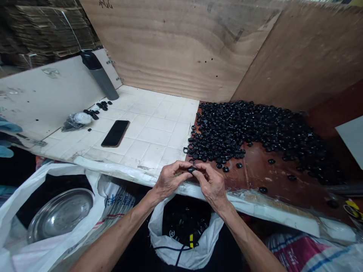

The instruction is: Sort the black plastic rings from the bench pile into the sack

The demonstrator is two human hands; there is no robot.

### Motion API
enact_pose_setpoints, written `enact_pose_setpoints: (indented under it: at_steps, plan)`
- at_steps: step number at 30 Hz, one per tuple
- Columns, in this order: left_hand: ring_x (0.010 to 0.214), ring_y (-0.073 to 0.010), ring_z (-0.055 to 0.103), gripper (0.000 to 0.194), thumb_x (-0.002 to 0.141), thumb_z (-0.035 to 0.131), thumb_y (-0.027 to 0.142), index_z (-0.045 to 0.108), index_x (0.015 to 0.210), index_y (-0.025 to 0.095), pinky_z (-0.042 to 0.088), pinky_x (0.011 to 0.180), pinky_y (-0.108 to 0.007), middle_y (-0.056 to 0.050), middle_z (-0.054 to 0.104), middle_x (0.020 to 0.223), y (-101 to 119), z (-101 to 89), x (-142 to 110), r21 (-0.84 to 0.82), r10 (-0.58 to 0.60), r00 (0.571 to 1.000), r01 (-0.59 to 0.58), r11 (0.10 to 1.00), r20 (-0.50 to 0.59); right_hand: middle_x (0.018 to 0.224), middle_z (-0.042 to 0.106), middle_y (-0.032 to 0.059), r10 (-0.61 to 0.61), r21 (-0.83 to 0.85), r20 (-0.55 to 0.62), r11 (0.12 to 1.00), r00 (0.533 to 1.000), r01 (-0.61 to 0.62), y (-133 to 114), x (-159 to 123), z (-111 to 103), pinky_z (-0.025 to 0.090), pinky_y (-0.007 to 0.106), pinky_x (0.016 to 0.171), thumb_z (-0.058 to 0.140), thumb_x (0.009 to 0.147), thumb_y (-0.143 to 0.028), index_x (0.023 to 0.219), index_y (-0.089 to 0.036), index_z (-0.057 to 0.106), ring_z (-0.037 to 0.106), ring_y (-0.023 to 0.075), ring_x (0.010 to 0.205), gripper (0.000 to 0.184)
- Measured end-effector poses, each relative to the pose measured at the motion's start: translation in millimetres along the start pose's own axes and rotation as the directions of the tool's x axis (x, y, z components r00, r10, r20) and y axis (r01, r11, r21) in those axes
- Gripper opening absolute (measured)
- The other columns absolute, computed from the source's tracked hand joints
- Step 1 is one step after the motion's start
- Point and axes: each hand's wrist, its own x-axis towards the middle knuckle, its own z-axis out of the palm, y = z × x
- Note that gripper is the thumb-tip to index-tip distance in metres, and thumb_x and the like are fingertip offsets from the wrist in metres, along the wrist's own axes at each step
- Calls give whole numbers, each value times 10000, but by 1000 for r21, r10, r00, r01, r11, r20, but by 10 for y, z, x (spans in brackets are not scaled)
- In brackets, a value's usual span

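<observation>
Two-handed pinch; left fingers (184,176) closed on small black part (191,169); right fingers (199,175) closed on it too

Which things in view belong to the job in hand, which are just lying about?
Apparently in the job:
small black part, held by left hand and right hand
pile of black parts
open white sack below the hands

Seemingly just lying about:
phone
grey bottle
metal bowl

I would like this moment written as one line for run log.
left hand: pinching small black part | right hand: pinching same part | below: open white sack | beyond, right: heap of black parts on reddish-brown tabletop
</observation>
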Motion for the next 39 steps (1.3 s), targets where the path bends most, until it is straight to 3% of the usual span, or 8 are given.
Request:
enact_pose_setpoints:
  at_steps: [4,7,14,18,24,31,34,39]
  plan:
    - [1025,-193,697,199,853,704,230,698,1042,168,547,976,-347,-70,740,1076,-23,7,4,87,108,994,-109,990,16,890,704,35,-70,-90,-30,994,997,67,-19,-31,7,550,263,719,565,948,-218,1024,-214,649,681,157,752,113]
    - [1041,-190,695,194,865,692,226,696,1050,167,546,982,-345,-79,736,1099,-37,25,7,85,145,989,-146,986,16,942,700,63,-123,-90,-48,989,991,119,-69,-28,-14,546,308,815,563,936,-178,1007,-204,668,677,187,869,129]
    - [994,-199,716,188,839,718,224,694,1014,158,571,947,-343,-83,749,1071,4,55,-8,45,83,997,-83,996,7,970,697,80,-171,9,-44,985,984,172,-86,-12,-51,556,331,813,560,912,-114,1012,-198,712,671,195,909,200]
    - [990,-200,717,209,847,709,225,690,1046,162,576,937,-348,-83,750,1072,-3,55,-26,90,87,996,-88,992,18,991,710,73,-120,18,-36,993,992,120,-22,-42,-39,560,334,833,562,917,-141,1014,-203,707,684,200,926,185]
    - [1067,-188,690,204,886,648,182,687,1086,180,550,982,-340,-80,732,1131,-12,46,-43,177,195,979,-204,963,65,940,722,39,-44,-68,-90,997,995,38,54,-117,15,576,281,761,584,933,-220,1094,-214,640,701,171,811,170]
    - [976,-196,722,239,860,697,239,688,1085,162,590,911,-333,-75,753,1058,26,113,-53,78,51,999,-50,996,0,923,712,59,-104,-134,5,986,995,104,-2,-107,-56,536,297,774,542,954,-220,1031,-202,650,682,186,830,134]
    - [978,-190,718,229,863,684,216,688,1088,170,584,920,-333,-67,755,1055,29,110,-62,138,106,994,-104,985,-2,795,702,35,-64,-184,35,980,997,69,-40,-80,-88,505,267,676,531,961,-252,927,-199,659,663,166,695,142]
    - [1048,-190,690,220,886,644,195,679,1103,185,543,990,-353,-71,735,1117,-14,85,-92,193,173,984,-180,965,51,596,576,-8,-48,-342,86,937,995,74,-12,-60,-64,385,230,548,431,1007,-266,756,-193,623,561,126,541,324]
